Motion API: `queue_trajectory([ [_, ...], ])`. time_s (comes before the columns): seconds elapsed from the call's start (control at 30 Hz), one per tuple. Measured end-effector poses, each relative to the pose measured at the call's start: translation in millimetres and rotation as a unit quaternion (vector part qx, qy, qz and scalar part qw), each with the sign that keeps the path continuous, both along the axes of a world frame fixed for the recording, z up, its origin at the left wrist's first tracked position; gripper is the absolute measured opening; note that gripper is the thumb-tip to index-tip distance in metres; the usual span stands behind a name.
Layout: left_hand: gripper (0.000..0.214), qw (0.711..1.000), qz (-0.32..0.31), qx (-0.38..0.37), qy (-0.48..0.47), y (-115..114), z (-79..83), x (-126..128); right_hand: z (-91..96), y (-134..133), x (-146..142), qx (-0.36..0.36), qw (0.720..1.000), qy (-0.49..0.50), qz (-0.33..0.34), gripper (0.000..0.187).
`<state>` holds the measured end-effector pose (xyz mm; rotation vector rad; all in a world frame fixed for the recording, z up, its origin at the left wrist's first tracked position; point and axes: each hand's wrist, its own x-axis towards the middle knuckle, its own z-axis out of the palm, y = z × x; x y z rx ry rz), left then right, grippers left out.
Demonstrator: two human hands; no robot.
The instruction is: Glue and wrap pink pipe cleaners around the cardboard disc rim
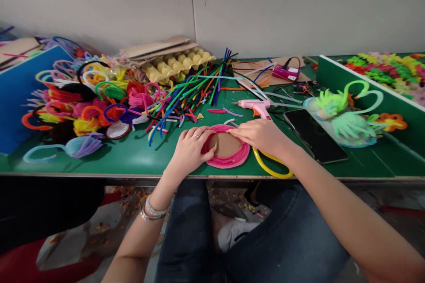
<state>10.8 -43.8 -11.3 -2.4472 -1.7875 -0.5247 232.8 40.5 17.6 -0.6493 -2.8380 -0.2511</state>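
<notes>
On the green table in front of me, a pink pipe-cleaner ring (229, 162) surrounds a round of bare brown cardboard (227, 145). My left hand (190, 147) is closed on the ring's left rim, thumb over the near side. My right hand (260, 135) has its fingers together on the far right rim. A yellow loop (265, 168) lies beside the ring, partly under my right hand. Behind it rests a pink hot glue gun (255, 105), nozzle pointing left. Short pink pipe-cleaner pieces (216, 111) lie near the far rim.
Many coloured pipe cleaners (199, 86) spread behind, beside a yellow egg carton (175, 64). Fluffy looped figures (89, 101) pile up at left by a blue divider (26, 106). A black phone (315, 135), green swan-like figures (353, 124) and a green divider (368, 88) stand right.
</notes>
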Motion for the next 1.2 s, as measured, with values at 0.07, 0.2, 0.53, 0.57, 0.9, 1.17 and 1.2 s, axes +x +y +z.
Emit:
queue_trajectory([
  [0.07, 0.04, 1.0, 0.0, 0.002, -0.001, 0.2, -0.3, 0.0, 0.5, -0.1, -0.2, -0.014, 1.0, 0.0, -0.006, 0.023],
  [0.2, 0.04, 1.0, 0.0, 0.004, -0.002, 0.3, -0.9, 0.0, 1.5, -0.1, -0.3, -0.033, 0.999, 0.0, -0.015, 0.025],
  [0.53, 0.039, 1.0, 0.003, 0.008, -0.005, 0.0, -1.2, 0.7, 3.1, -0.9, -1.1, -0.083, 0.996, 0.004, -0.043, 0.026],
  [0.57, 0.039, 1.0, 0.003, 0.008, -0.006, 0.0, -1.0, 0.6, 3.1, -0.5, -0.4, -0.086, 0.995, 0.007, -0.045, 0.026],
  [0.9, 0.038, 1.0, 0.003, -0.006, -0.005, -0.8, 1.3, 0.7, 4.0, 4.5, 8.7, -0.053, 0.998, 0.028, -0.005, 0.025],
  [1.17, 0.038, 1.0, 0.003, -0.006, -0.004, -0.6, 0.8, -0.2, 1.1, 6.4, 11.5, 0.016, 0.999, -0.008, 0.03, 0.026],
  [1.2, 0.038, 1.0, 0.003, -0.007, -0.003, -0.6, 0.7, -0.3, 0.4, 6.6, 11.6, 0.029, 0.999, -0.021, 0.034, 0.027],
])
